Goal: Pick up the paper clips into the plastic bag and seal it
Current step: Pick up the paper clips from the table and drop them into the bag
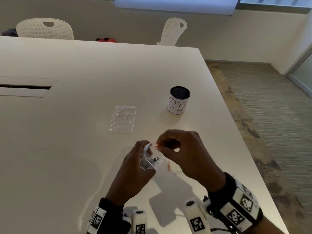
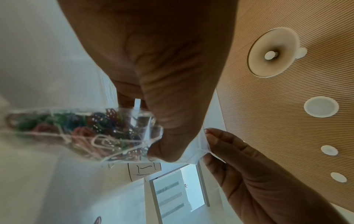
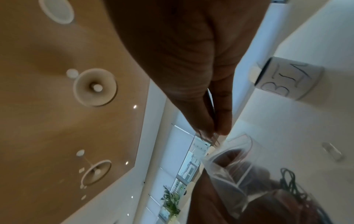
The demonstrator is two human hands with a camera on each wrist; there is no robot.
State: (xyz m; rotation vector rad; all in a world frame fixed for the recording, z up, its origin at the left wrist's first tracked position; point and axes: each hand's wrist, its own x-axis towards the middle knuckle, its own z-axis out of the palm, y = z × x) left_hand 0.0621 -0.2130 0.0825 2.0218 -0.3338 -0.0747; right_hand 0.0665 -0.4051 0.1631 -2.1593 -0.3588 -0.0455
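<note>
My left hand [image 1: 143, 154] grips a small clear plastic bag [image 1: 151, 160] just above the table, with its mouth turned to the right. Several coloured paper clips [image 2: 80, 130] lie packed inside the bag [image 2: 134, 121]. At that mouth my right hand [image 1: 159, 144] pinches an orange paper clip [image 1: 156, 147] between thumb and fingertip. In the right wrist view the pinching fingertips [image 3: 220, 121] hover over the open bag [image 3: 235, 174]. One more orange clip [image 1: 169, 166] lies loose on the white table [image 1: 84, 149], under the right hand, with a pale clip [image 1: 178, 171] beside it.
A flat stack of spare clear bags [image 1: 123, 119] lies beyond the hands. To its right stands a dark mesh cup with a white label reading BIN [image 1: 179, 100]. The table's right edge [image 1: 239, 132] runs close by. Two white chairs stand at the far side.
</note>
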